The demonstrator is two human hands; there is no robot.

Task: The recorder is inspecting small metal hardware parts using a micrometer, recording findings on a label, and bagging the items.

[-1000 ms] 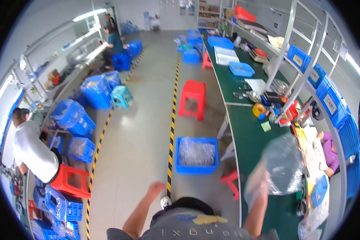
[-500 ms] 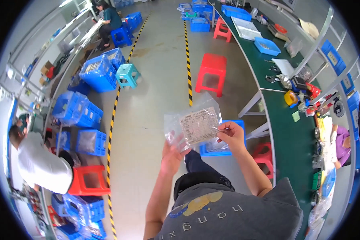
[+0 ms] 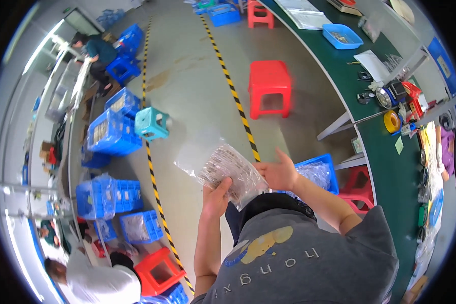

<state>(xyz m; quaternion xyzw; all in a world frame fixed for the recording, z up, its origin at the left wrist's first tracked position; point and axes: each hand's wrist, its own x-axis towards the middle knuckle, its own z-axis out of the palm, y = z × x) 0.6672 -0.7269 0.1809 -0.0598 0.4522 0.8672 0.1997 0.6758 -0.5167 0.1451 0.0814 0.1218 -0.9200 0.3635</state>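
Observation:
A clear plastic bag (image 3: 239,178) with a printed paper slip inside is in front of my body, tilted. My left hand (image 3: 217,198) grips its lower left part, thumb on top. My right hand (image 3: 279,172) is at the bag's right edge with fingers stretched out; whether it touches the plastic I cannot tell. Below and right of that hand, a blue crate (image 3: 331,177) filled with clear plastic bags stands on the floor, partly behind my forearm.
A green-topped workbench (image 3: 390,187) runs along my right, with a blue tray (image 3: 342,36) and tools. Red stools (image 3: 269,83) and a teal stool (image 3: 151,124) stand on the floor. Blue crates (image 3: 111,131) line the left side, where a person in white (image 3: 101,278) sits.
My right hand has released the bag's right edge and its fingers have spread. My left hand has closed on the bag, which is now more tilted. The view has turned.

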